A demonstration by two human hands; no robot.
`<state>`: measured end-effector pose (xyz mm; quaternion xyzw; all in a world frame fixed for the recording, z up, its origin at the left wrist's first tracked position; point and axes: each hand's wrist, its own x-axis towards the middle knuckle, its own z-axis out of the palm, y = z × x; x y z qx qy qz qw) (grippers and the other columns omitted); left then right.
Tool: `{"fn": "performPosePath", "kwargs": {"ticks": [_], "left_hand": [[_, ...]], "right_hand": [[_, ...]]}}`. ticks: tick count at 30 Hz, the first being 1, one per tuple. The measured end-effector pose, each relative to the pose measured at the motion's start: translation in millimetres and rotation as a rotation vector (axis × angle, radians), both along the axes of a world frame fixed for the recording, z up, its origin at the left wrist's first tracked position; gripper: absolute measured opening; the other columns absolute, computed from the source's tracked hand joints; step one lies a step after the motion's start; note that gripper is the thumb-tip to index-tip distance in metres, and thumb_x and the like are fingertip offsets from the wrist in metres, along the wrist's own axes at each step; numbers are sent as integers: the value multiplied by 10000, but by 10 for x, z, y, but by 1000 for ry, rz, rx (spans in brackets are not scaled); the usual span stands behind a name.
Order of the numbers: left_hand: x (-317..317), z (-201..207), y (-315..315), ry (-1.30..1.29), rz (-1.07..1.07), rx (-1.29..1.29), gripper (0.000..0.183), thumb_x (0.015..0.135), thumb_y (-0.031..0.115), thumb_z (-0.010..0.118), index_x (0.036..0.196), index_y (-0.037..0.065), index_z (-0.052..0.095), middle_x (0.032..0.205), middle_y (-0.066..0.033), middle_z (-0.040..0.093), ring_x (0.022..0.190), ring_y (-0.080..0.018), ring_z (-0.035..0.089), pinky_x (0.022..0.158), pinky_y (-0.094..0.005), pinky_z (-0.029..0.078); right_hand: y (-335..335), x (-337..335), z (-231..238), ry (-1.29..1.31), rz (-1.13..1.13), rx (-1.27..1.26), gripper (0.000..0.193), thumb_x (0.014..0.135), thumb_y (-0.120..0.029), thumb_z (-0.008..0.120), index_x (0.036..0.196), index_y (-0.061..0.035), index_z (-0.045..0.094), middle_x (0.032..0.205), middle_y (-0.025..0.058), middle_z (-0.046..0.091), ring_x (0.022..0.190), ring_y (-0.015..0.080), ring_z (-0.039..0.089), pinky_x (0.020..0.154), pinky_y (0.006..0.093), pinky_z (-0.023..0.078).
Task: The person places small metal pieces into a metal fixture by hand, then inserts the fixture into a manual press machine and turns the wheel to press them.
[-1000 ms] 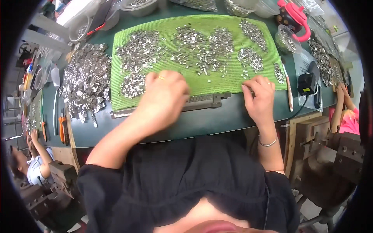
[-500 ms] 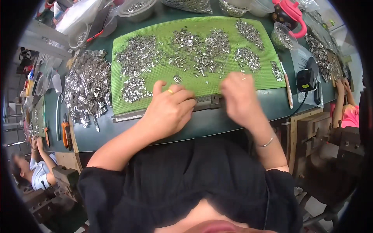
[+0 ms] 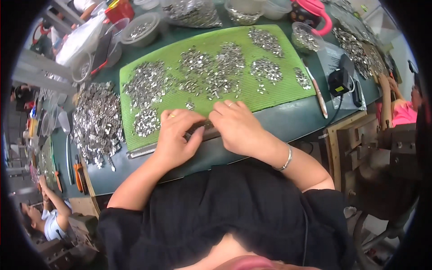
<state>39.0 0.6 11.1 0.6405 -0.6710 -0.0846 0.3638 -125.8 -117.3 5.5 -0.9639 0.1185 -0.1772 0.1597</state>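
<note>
A long, narrow metal bar lies along the near edge of a green textured mat. Over this bar my left hand curls its fingers, thumb on the near side. Beside it, almost touching, my right hand bends its fingers down onto the same stretch. Both hands look closed, but whatever small thing is between the fingertips is hidden. Beyond my fingers, small shiny metal pieces are spread in several heaps, such as one heap next to my left hand and another heap farther right.
A large pile of metal pieces stands left of the mat, with orange-handled pliers nearer me. Right of the mat are a knife-like tool and a black adapter. Tubs and a pink-handled pot stand behind. Other people work on both sides.
My right hand has moved left along the bar to meet my left hand. The view has shifted, and my left thumb now shows in front of the bar.
</note>
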Motion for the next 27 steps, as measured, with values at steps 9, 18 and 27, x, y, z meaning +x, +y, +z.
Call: {"fn": "performPosePath", "kwargs": {"ticks": [9, 18, 27], "left_hand": [[-220, 152, -774, -268, -94, -121, 115, 781, 134, 748, 894, 133, 726, 1012, 17, 648, 1046, -214, 577, 916, -466, 343], [-569, 18, -1400, -437, -130, 56, 62, 790, 182, 733, 802, 125, 753, 890, 9, 649, 989, -222, 569, 875, -489, 330], [-548, 32, -1333, -323, -106, 63, 63, 760, 146, 732, 809, 116, 758, 923, -8, 650, 1027, -243, 567, 927, -493, 330]], "right_hand": [[-563, -516, -84, -373, -416, -50, 74, 759, -30, 679, 812, -74, 653, 782, 65, 572, 822, 292, 569, 743, 414, 383], [-765, -672, -182, -204, -402, -136, 69, 766, -121, 731, 835, -122, 735, 849, 13, 559, 864, 219, 542, 768, 387, 335], [-792, -726, -205, -251, -358, -77, 62, 767, -109, 714, 826, -116, 732, 855, 19, 560, 854, 217, 541, 763, 386, 326]]}}
